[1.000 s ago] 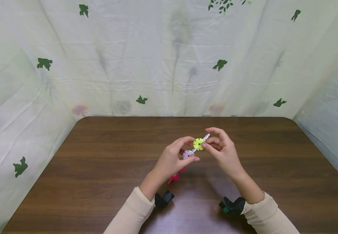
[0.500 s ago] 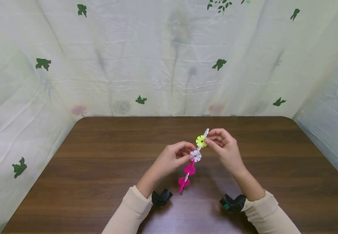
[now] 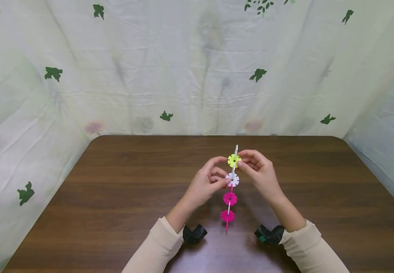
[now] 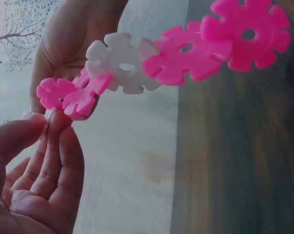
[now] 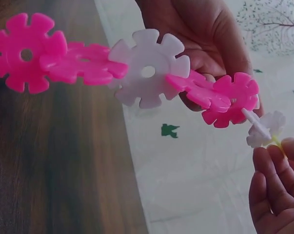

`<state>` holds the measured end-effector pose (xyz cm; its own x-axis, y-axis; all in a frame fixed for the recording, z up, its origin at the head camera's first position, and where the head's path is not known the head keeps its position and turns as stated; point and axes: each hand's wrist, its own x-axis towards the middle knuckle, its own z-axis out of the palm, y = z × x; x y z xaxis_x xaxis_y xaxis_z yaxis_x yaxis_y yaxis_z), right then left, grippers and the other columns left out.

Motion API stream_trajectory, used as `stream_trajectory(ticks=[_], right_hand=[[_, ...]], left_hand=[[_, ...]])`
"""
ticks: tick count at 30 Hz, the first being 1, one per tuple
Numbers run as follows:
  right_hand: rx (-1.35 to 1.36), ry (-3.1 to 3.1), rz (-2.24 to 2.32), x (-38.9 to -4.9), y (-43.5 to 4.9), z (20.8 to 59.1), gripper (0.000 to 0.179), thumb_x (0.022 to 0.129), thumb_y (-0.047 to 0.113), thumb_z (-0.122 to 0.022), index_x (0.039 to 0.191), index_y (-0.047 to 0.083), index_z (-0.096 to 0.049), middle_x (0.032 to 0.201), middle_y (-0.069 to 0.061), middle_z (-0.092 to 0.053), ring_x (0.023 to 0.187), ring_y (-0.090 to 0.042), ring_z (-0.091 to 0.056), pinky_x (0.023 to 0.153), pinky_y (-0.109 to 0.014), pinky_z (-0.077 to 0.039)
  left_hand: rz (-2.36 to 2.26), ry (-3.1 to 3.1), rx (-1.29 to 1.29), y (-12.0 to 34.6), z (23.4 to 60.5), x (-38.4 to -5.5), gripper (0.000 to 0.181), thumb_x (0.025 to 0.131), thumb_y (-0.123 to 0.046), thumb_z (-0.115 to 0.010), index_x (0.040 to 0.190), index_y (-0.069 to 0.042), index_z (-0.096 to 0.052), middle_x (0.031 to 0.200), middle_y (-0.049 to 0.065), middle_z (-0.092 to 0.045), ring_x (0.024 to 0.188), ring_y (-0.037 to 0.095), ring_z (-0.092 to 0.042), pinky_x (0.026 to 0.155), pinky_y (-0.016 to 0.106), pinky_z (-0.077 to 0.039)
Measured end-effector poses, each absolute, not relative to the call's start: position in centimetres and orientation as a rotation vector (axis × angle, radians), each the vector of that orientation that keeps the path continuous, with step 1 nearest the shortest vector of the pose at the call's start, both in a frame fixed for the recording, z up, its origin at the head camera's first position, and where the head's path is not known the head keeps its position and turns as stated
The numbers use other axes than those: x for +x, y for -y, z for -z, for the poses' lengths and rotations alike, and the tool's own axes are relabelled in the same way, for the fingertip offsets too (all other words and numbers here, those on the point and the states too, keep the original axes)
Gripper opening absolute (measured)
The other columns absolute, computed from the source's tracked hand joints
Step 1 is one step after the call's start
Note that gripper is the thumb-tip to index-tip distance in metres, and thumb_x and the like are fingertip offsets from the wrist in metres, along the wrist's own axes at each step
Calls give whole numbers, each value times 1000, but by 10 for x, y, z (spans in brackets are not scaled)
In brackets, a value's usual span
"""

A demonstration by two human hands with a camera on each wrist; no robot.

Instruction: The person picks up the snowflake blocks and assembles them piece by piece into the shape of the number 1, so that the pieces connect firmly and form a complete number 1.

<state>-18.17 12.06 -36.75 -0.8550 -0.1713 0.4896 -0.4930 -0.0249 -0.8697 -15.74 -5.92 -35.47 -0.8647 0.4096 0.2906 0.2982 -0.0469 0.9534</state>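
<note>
A chain of slotted, flower-shaped plastic discs is held up between both hands, running straight toward me in the head view. My right hand [image 3: 261,172] pinches the yellow disc [image 3: 234,160] near the far end, where a white disc [image 3: 236,149] stands edge-on. My left hand [image 3: 200,187] pinches the lower white disc [image 3: 233,181] at its left edge, its index finger reaching up beside the yellow one. Below follow pink discs [image 3: 230,198] joined by a white disc [image 5: 149,71] seen edge-on from above. The slots interlock, each disc turned across its neighbour. Fingers partly hide the yellow disc in the right wrist view.
The brown wooden table [image 3: 121,189] lies under the hands. Behind it hangs a pale curtain [image 3: 183,76] with green leaf-like shapes, continuing along both sides. Black wrist cameras [image 3: 195,234] sit on both wrists.
The chain has swung from a slant to a straight line, and its pink end, earlier mostly behind the left hand, now shows. The left index finger has risen toward the yellow disc.
</note>
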Motion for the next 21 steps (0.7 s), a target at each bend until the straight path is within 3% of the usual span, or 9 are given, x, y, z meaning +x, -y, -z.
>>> stream_trajectory(ticks=[9,15,21], right_hand=[[653,2123,-2005,-198,-124,384,21,85,0,-58,105,-7,-55,85,-17,-60,77,-28,-60,70,-33,-50],[627,2184,-2060,-211,-123,401,23,85,0,-58,106,-10,-53,84,-12,-62,75,-15,-61,70,-29,-50],[546,2249,-2114,-221,-124,422,24,84,-1,-59,105,-12,-54,82,-9,-62,74,-10,-59,69,-24,-48]], left_hand=[[-2027,-2191,732,56,365,-161,58,81,9,-60,133,4,-34,86,24,-59,76,37,-61,69,36,-51],[-2058,-2149,629,55,379,-167,57,81,10,-58,132,5,-34,84,26,-58,74,39,-61,69,39,-51],[-2059,-2106,533,54,395,-172,57,80,12,-58,131,7,-34,82,26,-58,72,32,-62,68,39,-51]])
